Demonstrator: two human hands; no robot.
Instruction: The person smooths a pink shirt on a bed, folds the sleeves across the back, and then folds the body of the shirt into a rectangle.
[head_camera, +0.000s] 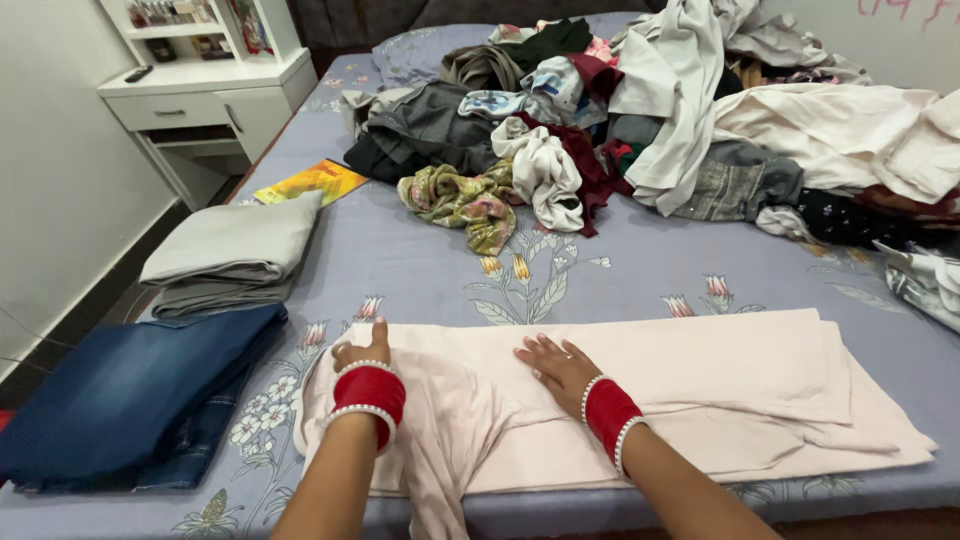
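Note:
A pale pink garment (700, 390) lies spread flat across the near edge of the bed. My left hand (358, 352) grips its left end, fingers curled around the bunched fabric. My right hand (556, 366) presses flat on the middle of the garment, fingers apart. Both wrists wear red bangles edged with white beads. One sleeve or leg of the garment hangs over the bed's front edge between my arms.
Folded blue jeans (130, 395) and folded grey clothes (235, 250) lie at the left of the lilac floral bedsheet (620, 265). A big heap of unfolded clothes (640, 120) covers the far half. A yellow booklet (312, 181) and a white cabinet (215, 95) are at the far left.

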